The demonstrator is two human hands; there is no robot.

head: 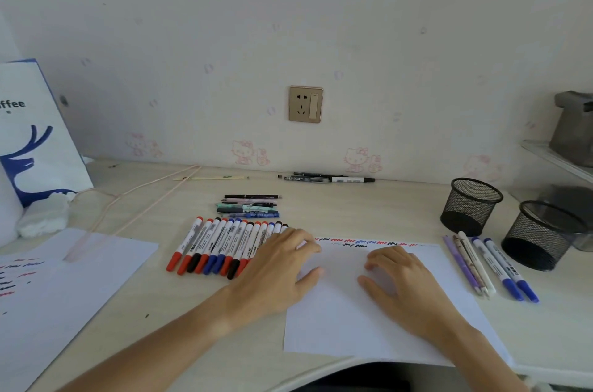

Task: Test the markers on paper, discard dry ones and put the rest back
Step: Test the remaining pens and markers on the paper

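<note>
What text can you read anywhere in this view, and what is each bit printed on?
"ffee": on the white bag at far left, its start cut off by the frame edge; the small line under it is too blurred to read.
Print on the row of markers: too small to read.
Print on the two blue-capped markers at right: too blurred.
Pens behind the row: lettering unreadable.

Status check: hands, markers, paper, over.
Left hand and right hand flat on paper, holding nothing. Markers rowed left of it. Mesh cups empty.
</note>
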